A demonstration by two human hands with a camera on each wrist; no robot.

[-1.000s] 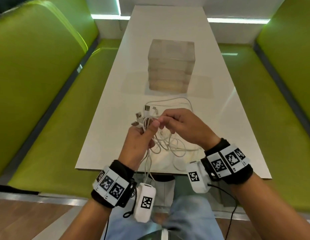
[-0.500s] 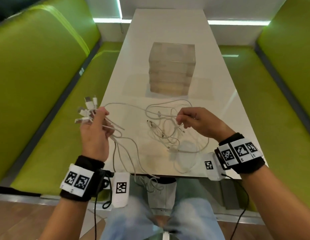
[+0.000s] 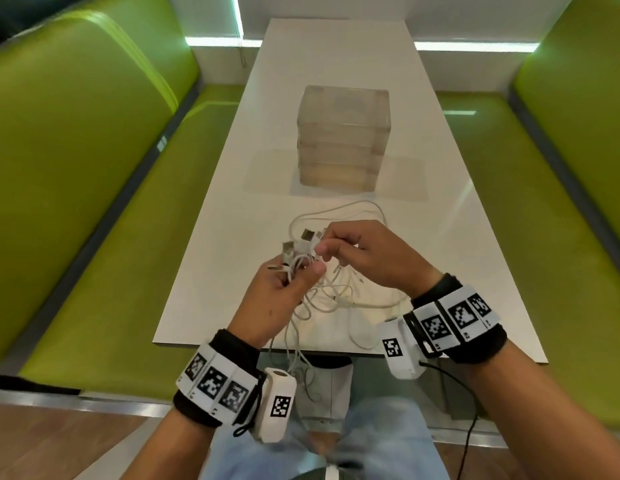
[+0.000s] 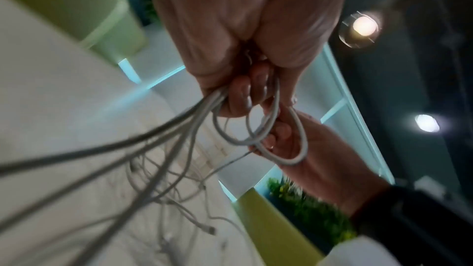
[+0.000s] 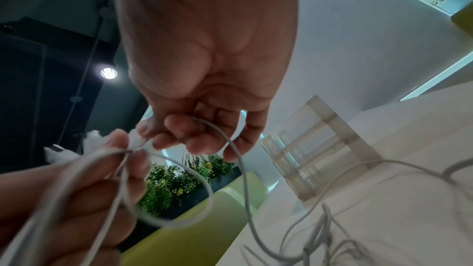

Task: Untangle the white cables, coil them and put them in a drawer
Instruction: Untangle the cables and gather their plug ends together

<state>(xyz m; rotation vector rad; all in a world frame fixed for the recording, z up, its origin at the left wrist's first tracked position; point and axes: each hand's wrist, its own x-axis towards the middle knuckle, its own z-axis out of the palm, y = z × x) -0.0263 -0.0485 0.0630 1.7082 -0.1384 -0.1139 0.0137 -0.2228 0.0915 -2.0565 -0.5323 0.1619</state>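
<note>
Gripping a bundle of the white cables (image 3: 331, 289) near their plug ends, the left hand (image 3: 277, 299) holds them raised above the near end of the table (image 3: 232, 188), its fingers (image 4: 239, 96) curled round several strands, with the plugs (image 3: 299, 247) fanning out beyond the knuckles toward the clear drawer unit (image 3: 343, 136). The right hand (image 3: 374, 258) meets it from the right, almost touching, its fingers (image 5: 179, 126) bent and pinching a single strand just beside the plugs, while another loop drapes over them. From that shared grip the cables fall back toward the person: most of the tangle lies on the table directly under and slightly right of the left hand, and a few strands hang over the near table edge. The pinched strand runs from the left hand's bundle rightward, so the coming pull most likely has to travel along that line, away from the left hand, which would act as the anchor. Both wrists are lifted clear of the table, the palms turned partly inward toward each other. The drawer unit stands farther up the table, beyond the left hand, its drawers apparently closed, so the work is probably in the untangling stage.
</note>
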